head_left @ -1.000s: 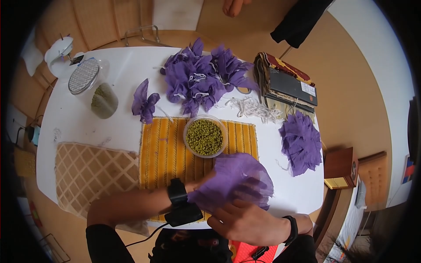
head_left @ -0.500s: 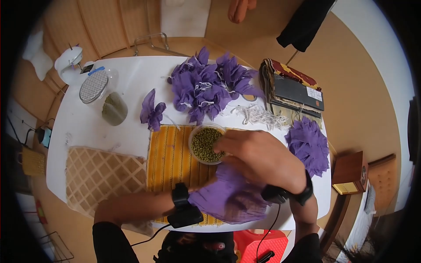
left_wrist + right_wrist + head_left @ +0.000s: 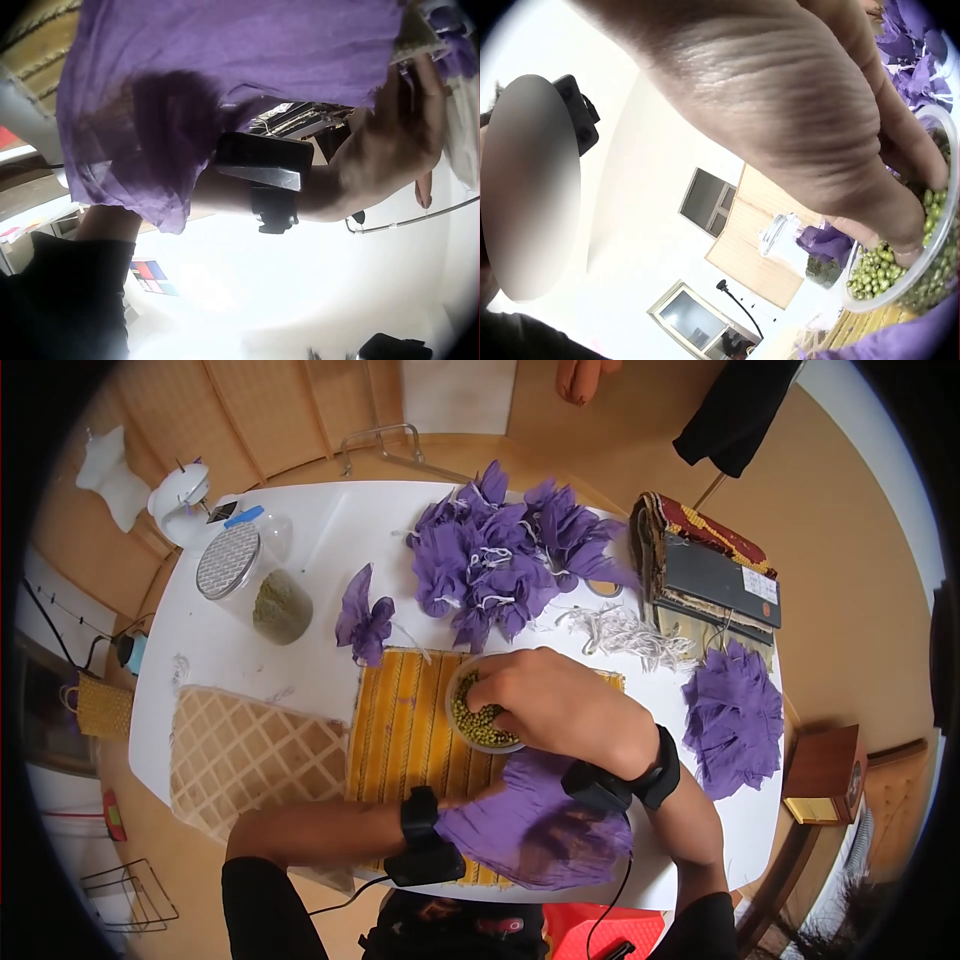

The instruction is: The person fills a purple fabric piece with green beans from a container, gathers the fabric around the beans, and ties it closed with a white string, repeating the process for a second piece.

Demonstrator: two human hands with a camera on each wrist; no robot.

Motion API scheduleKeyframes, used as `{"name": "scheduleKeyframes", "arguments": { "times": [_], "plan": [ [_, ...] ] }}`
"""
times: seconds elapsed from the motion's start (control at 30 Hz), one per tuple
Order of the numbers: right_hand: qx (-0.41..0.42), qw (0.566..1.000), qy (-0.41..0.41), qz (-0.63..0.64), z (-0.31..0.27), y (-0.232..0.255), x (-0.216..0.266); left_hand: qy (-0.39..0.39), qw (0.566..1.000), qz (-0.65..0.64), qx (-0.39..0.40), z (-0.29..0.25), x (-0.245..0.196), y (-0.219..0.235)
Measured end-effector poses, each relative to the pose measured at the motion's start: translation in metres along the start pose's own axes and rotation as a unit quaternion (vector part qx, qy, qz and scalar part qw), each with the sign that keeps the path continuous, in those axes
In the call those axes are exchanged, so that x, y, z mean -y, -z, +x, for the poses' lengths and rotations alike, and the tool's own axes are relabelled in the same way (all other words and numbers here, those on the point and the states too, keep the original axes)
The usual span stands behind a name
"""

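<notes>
In the head view my right hand point(image 3: 550, 695) reaches into a round clear plastic tub point(image 3: 452, 722) of green mung beans point(image 3: 478, 726). Its thumb and fingertips dig into the beans point(image 3: 879, 271), with a gap between thumb and forefinger in the right wrist view. A thin purple cloth point(image 3: 540, 820) drapes over my left hand point(image 3: 480, 794), its near edge hanging toward the table's front. The sheer fabric hides most of the left hand's fingers, and a dark shape shows through the cloth point(image 3: 225, 45) in the left wrist view. The tub stands on a yellow striped mat point(image 3: 400, 760).
Purple cloth bundles tied with white string point(image 3: 490, 555) lie at the back, near loose string point(image 3: 630, 635). A smaller bundle point(image 3: 364, 617) lies left of them. Thick books point(image 3: 710, 575) and stacked purple cloth point(image 3: 735, 715) sit right. A mesh-lidded jar point(image 3: 228, 560) stands left, above a tan patterned cloth point(image 3: 250, 750).
My right hand has moved from the purple cloth up into the tub of mung beans and stays there. The left hand stays beneath the cloth. The head view has shifted slightly.
</notes>
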State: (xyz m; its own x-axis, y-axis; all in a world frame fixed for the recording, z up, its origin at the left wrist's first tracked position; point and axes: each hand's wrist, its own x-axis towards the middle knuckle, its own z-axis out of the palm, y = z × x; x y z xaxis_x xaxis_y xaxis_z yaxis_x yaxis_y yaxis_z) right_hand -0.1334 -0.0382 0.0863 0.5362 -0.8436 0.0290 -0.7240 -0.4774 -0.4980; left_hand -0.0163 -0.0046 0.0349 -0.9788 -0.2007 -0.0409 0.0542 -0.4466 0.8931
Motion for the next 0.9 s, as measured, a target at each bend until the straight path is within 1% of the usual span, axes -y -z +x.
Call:
{"name": "scheduleKeyframes", "arguments": {
  "times": [0.2, 0.3, 0.37, 0.43, 0.47, 0.57, 0.6, 0.63, 0.7, 0.73, 0.77, 0.83, 0.87, 0.9],
  "plan": [
    [-0.019, 1.000, 0.003, 0.021, 0.002, 0.000, -0.009, -0.011, 0.999, 0.049, -0.003, 0.002, 0.006, 0.003],
    [-0.028, 0.999, 0.008, 0.024, -0.001, 0.005, -0.012, 0.001, 0.999, 0.050, 0.005, 0.001, 0.011, 0.003],
    [-0.009, 0.999, -0.016, 0.030, -0.003, 0.007, -0.014, 0.001, 0.999, 0.049, 0.022, -0.004, 0.016, 0.004],
    [-0.111, 0.990, 0.064, 0.060, -0.002, 0.006, -0.019, -0.012, 0.998, 0.057, 0.035, -0.005, 0.018, 0.006],
    [-0.074, 0.995, 0.035, 0.050, -0.003, 0.013, -0.016, -0.018, 0.997, 0.059, 0.039, -0.007, 0.019, 0.006],
    [-0.077, 0.994, 0.030, 0.072, -0.007, 0.023, -0.013, -0.046, 0.995, 0.071, 0.052, -0.001, 0.022, 0.005],
    [-0.042, 0.997, 0.003, 0.064, -0.008, 0.029, -0.009, -0.057, 0.994, 0.073, 0.054, -0.007, 0.023, 0.007],
    [-0.035, 0.997, -0.001, 0.063, -0.011, 0.036, -0.003, -0.071, 0.993, 0.075, 0.056, -0.006, 0.024, 0.007],
    [-0.008, 0.996, -0.047, 0.071, -0.018, 0.047, 0.006, -0.098, 0.991, 0.077, 0.057, 0.003, 0.026, 0.010],
    [-0.008, 0.998, -0.010, 0.067, -0.022, 0.051, 0.007, -0.112, 0.989, 0.077, 0.055, 0.006, 0.029, 0.008],
    [0.009, 0.997, -0.013, 0.072, -0.028, 0.055, 0.012, -0.124, 0.988, 0.079, 0.052, 0.000, 0.031, 0.009],
    [0.029, 0.997, 0.048, 0.058, -0.041, 0.062, 0.020, -0.149, 0.984, 0.084, 0.049, -0.011, 0.034, 0.017],
    [0.036, 0.997, 0.046, 0.059, -0.045, 0.067, 0.028, -0.161, 0.982, 0.087, 0.048, -0.014, 0.036, 0.020],
    [0.094, 0.994, 0.041, 0.036, -0.049, 0.071, 0.036, -0.172, 0.980, 0.091, 0.047, -0.017, 0.038, 0.022]
  ]
}}
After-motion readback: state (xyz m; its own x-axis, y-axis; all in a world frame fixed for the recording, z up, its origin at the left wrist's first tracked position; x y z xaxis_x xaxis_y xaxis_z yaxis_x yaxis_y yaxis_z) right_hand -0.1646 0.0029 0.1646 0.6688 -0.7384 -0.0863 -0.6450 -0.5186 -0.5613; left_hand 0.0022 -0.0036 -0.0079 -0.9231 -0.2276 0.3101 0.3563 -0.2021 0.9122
